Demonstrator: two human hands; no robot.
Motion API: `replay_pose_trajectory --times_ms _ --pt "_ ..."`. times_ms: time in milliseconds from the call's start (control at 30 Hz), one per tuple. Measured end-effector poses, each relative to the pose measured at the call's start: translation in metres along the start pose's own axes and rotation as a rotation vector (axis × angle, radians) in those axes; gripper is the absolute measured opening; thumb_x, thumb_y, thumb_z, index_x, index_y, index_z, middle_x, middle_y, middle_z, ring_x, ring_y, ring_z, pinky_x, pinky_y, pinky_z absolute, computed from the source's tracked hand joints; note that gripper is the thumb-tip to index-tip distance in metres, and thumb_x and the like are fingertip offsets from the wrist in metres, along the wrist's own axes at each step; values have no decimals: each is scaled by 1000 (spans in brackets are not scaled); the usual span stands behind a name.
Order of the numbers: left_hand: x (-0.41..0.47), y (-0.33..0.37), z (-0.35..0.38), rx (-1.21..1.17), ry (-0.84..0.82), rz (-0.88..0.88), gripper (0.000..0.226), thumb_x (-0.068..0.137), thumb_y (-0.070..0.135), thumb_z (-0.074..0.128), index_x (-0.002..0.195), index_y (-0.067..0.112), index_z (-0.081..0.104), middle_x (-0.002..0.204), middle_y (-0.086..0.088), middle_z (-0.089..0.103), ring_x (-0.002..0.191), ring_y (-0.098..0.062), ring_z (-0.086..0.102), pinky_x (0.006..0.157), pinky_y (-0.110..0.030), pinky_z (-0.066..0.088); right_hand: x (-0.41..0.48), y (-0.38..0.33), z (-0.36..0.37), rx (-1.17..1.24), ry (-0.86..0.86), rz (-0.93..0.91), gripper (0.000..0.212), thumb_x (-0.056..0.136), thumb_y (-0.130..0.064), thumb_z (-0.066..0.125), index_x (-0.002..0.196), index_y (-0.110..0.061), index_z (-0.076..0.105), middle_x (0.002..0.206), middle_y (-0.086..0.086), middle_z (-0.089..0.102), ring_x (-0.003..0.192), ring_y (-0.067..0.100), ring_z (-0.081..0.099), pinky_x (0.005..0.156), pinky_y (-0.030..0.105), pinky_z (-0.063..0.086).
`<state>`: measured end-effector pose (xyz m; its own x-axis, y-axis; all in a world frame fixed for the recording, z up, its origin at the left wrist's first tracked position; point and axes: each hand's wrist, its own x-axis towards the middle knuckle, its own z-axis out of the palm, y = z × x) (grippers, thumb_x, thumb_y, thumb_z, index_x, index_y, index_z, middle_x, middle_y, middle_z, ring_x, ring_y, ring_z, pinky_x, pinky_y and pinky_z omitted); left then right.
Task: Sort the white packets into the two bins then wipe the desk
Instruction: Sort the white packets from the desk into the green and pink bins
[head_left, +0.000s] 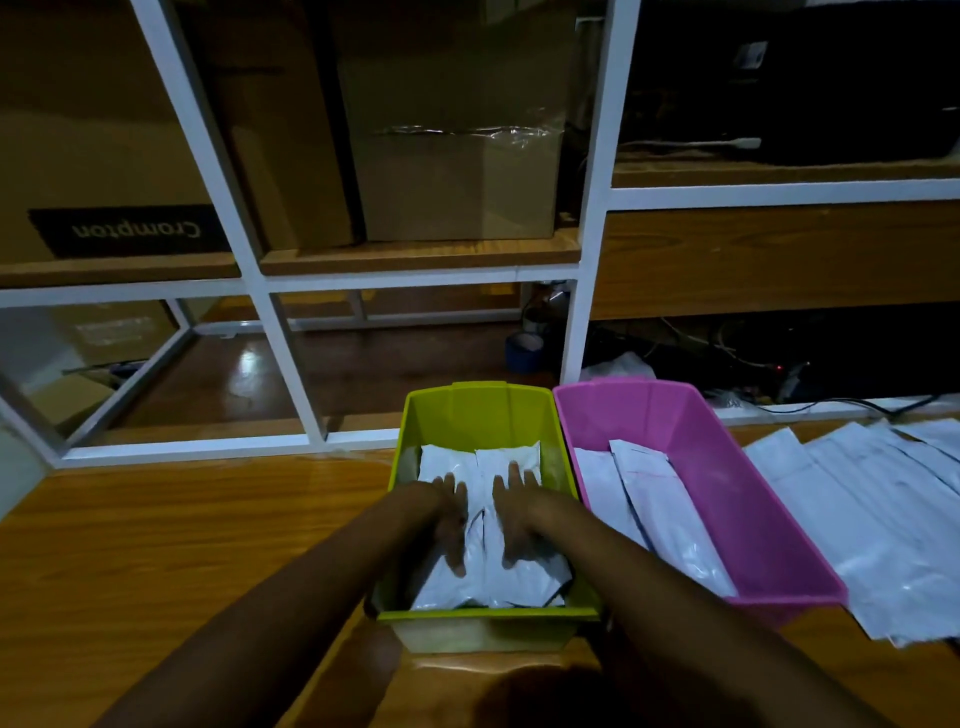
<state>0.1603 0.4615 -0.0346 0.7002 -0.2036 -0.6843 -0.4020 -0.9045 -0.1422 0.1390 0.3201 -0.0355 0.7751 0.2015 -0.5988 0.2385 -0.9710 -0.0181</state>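
A green bin (478, 410) stands on the wooden desk (182, 540) with white packets (480, 460) lying inside. Both my hands are down in this bin, pressing flat on the packets. My left hand (449, 519) rests on the left side of the stack with fingers spread. My right hand (519, 525) lies on the right side, fingers also apart. Neither hand grips anything. A pink bin (737, 499) touches the green one on its right and holds two or three long white packets (660, 499). More white packets (872, 519) lie fanned out on the desk right of the pink bin.
A white metal shelf frame (270, 322) rises behind the desk, holding cardboard boxes (457, 171). Cables and a crumpled plastic bag (618, 366) lie behind the pink bin. A blue tape roll (522, 356) sits on the lower shelf.
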Motion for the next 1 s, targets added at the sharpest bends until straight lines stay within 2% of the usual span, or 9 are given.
replay_pose_trajectory --times_ms 233,367,433,600,733,800,867,933,1000 --pt "20 7 17 -2 0 -68 138 68 50 81 146 -3 -20 154 -26 -25 146 -39 -13 118 -55 12 22 -3 18 -41 -65 55 123 78 -23 79 149 -7 -20 152 23 -31 143 46 -14 115 60 11" --pt "19 13 15 31 1 -49 131 75 49 76 144 -7 -21 152 -28 -28 143 -41 -22 118 -56 8 20 -3 22 -154 40 22 104 89 -25 67 147 6 -14 154 30 -19 141 50 -14 114 58 -1" --pt "17 13 14 8 7 -48 130 75 48 76 144 -7 -20 152 -28 -28 143 -41 -23 117 -57 8 21 -4 28 -169 90 15 106 88 -28 68 146 8 -14 153 33 -18 140 51 -16 114 58 -4" --pt "11 6 10 -70 47 -16 134 71 46 81 145 -6 -19 154 -27 -24 145 -39 -16 118 -55 9 27 0 25 -60 42 9 116 82 -23 76 148 0 -16 152 32 -23 141 52 -9 115 60 9" --pt "-30 10 -11 -75 23 18 148 48 69 81 150 -3 2 159 -19 -7 148 -35 -3 119 -42 8 18 0 12 -18 63 -5 129 72 -26 84 149 -6 -18 154 25 -24 144 48 -8 114 59 14" --pt "-37 1 -20 -166 102 30 119 72 48 79 151 -1 6 160 -19 -2 149 -30 2 118 -40 12 4 1 0 13 141 -25 129 71 -29 85 150 -6 -14 155 25 -21 145 45 -2 115 54 20" --pt "-47 -10 -26 -224 238 26 99 84 31 73 150 -3 7 159 -22 -1 149 -31 5 118 -38 13 -18 7 -15 132 258 -65 116 74 -34 81 152 -4 0 158 26 -8 144 42 14 112 46 30" --pt "-62 -12 -28 -295 380 64 91 88 29 68 150 -5 10 159 -23 1 149 -30 6 118 -34 12 -47 15 -26 334 395 -120 97 78 -38 77 149 -3 20 158 23 10 141 39 28 108 42 36" --pt "-83 -7 -27 -390 574 146 83 93 30 60 152 2 9 161 -15 0 149 -26 4 117 -29 11 -80 24 -28 473 549 -152 90 83 -41 72 150 -7 22 159 18 16 143 32 25 111 38 32"
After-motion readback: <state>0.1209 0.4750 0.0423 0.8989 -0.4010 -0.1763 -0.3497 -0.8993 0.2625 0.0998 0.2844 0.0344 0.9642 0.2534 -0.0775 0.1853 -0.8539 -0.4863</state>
